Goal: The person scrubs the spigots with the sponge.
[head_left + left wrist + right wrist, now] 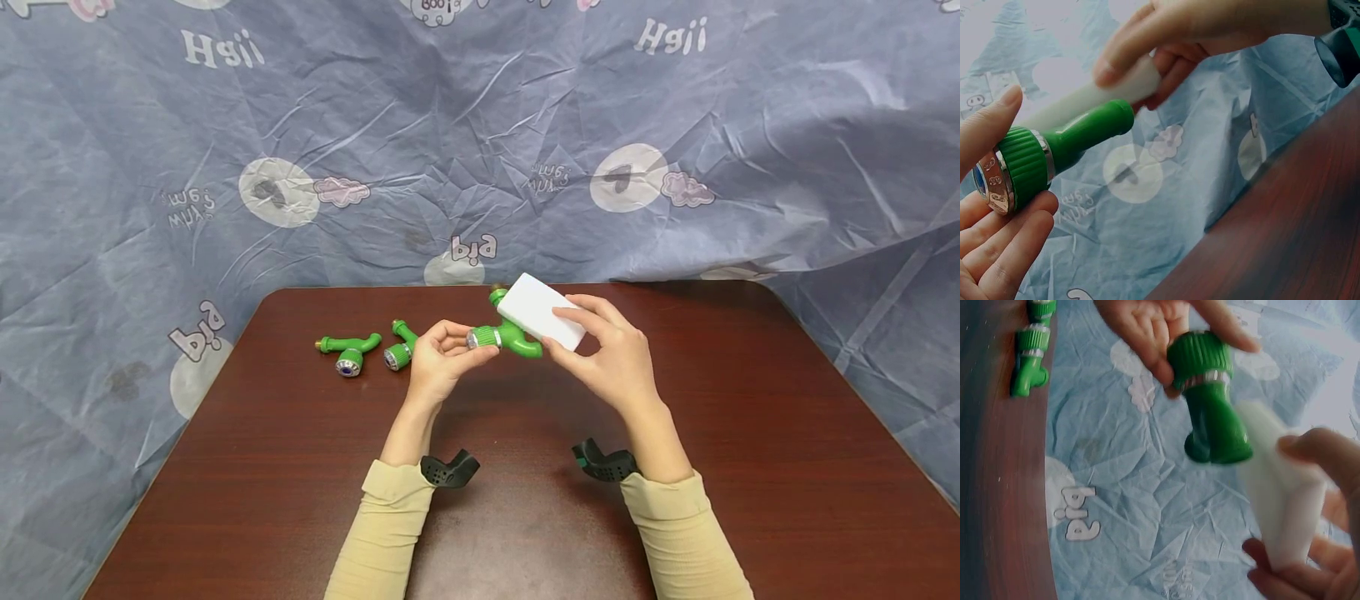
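Three green taps were in view. Two lay on the worktop [750,433], side by side near its far left part: one tap [348,350] further left, the other tap [401,343] just beside the left hand. The third tap [508,335] was held up above the worktop, between the two hands.

The left hand [438,362] pinched the held tap by its ribbed collar, thumb on one side and fingers curled round the other; the left wrist view showed the chrome ring at that end against the fingertips [1004,244].

The right hand [611,354] gripped one white block [542,311], thumb beneath and fingers over its top. The block touched the green body of the held tap, lying along its far side.

There were two black wrist mounts, one at the left cuff [448,469] and one at the right cuff [603,461]. One blue printed cloth [480,142] hung behind the worktop.
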